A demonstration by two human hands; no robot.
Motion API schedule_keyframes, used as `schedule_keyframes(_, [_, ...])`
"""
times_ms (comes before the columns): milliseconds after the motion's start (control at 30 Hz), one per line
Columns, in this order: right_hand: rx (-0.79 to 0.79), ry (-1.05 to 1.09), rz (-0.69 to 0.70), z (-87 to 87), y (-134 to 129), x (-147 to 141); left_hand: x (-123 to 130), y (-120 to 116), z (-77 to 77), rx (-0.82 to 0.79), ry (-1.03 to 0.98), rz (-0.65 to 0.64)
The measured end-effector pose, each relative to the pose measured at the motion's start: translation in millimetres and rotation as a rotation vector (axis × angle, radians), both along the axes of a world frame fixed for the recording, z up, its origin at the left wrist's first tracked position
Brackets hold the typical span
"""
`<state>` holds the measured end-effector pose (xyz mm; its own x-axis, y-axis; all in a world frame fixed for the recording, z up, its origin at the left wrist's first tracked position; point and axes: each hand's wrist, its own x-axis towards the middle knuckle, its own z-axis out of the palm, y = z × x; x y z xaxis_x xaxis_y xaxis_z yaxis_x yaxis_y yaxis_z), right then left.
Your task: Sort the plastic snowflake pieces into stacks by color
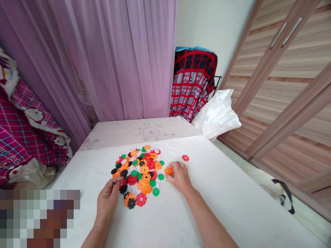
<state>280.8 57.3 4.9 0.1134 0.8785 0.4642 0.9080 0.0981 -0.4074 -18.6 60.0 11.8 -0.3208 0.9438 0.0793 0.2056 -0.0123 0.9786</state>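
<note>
Nearest, on a smooth white cloth point(160, 227), the left hand point(107, 196) was at the near left edge of a loose heap of discs point(144, 169), its fingers bent toward the thumb beside a small red piece; whether it pinched anything could not be told. At the front of the heap lay a flat black disc point(131, 203), overlapping an orange one, and a rosy red disc point(141, 199), round and notched along the rim like cogs. The right hand point(181, 177) pinched an orange disc point(169, 171) between thumb and fingers, just right of the heap, where green, black, red, orange and clear-looking pieces overlapped. Beyond that hand, a scalloped red disc point(185, 157) lay flat and apart. Farther off came a matte floral cloth point(150, 131), a crinkled white plastic bag point(217, 113) at its right, then soft pleated lilac curtains point(134, 62), a draped red-and-black checked fabric point(190, 79), and wood-grained wardrobe doors point(279, 75) with slim metal handles.
</note>
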Motion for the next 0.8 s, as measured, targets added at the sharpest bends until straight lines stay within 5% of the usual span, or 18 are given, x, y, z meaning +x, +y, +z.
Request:
schedule_keyframes(267, [0.147,0.221,-0.206,-16.1,-3.7,63.2,0.2,1.2,0.4,-0.002,0.010,0.011])
schedule_keyframes(533, [-0.048,0.059,-0.194,-4.5,-5.9,41.0,-5.0,4.1,-11.1,-0.001,-0.002,-0.009])
schedule_keyframes(800, [-0.196,-0.021,-0.190,3.9,-12.6,36.1,-2.5,2.2,-6.8,-0.013,0.002,-0.011])
